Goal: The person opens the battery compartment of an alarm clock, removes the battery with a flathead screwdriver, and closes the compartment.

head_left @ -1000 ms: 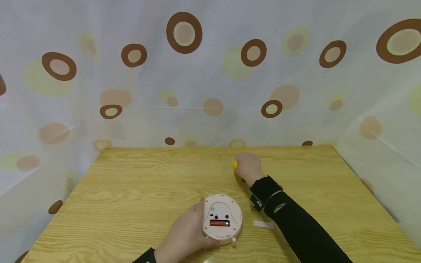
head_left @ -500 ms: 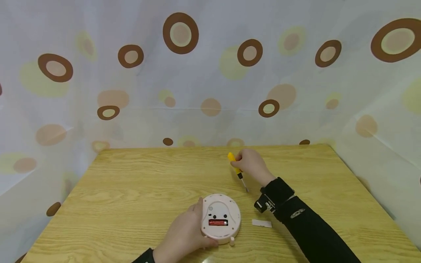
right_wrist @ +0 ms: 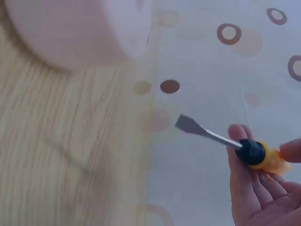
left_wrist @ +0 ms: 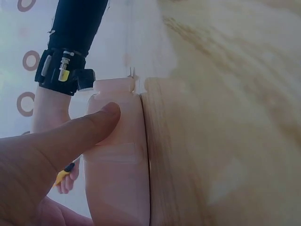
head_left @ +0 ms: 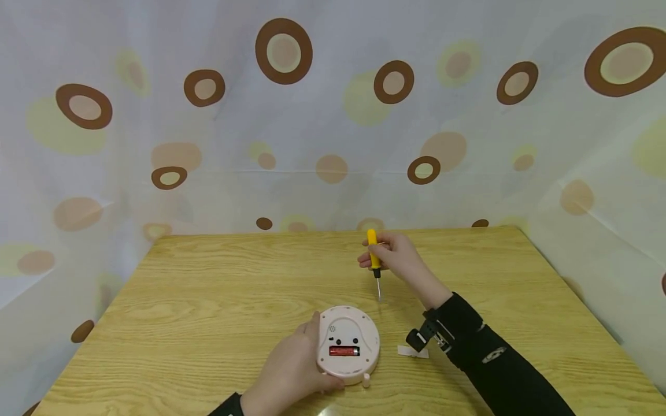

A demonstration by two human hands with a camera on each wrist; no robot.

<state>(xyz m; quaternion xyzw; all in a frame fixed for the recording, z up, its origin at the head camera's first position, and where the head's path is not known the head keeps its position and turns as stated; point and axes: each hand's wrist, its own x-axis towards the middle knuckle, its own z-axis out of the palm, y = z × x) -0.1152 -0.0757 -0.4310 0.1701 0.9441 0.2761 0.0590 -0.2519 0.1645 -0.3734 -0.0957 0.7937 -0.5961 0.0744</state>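
Note:
A round pale pink alarm clock (head_left: 348,338) lies face down, its back up. A single red battery (head_left: 344,351) sits in its uncovered compartment. My left hand (head_left: 291,367) grips the clock from the left side, the thumb pressed on its rim in the left wrist view. Beyond the clock, my right hand (head_left: 398,257) holds a flat-blade screwdriver (head_left: 374,257) by its yellow handle. The blade points down toward the table, and its flat tip shows in the right wrist view. Right of the clock lies a small pale strip (head_left: 406,351), partly covered by the wrist camera in the head view.
The wood-grain table (head_left: 234,289) reaches back to a white curtain (head_left: 333,115) with brown and yellow circles, which also hangs at both sides. Black bands with cameras sit on the wrists.
The right hand has lifted the screwdriver from the table and turned it upright, handle up. The left hand and the clock have stayed in place.

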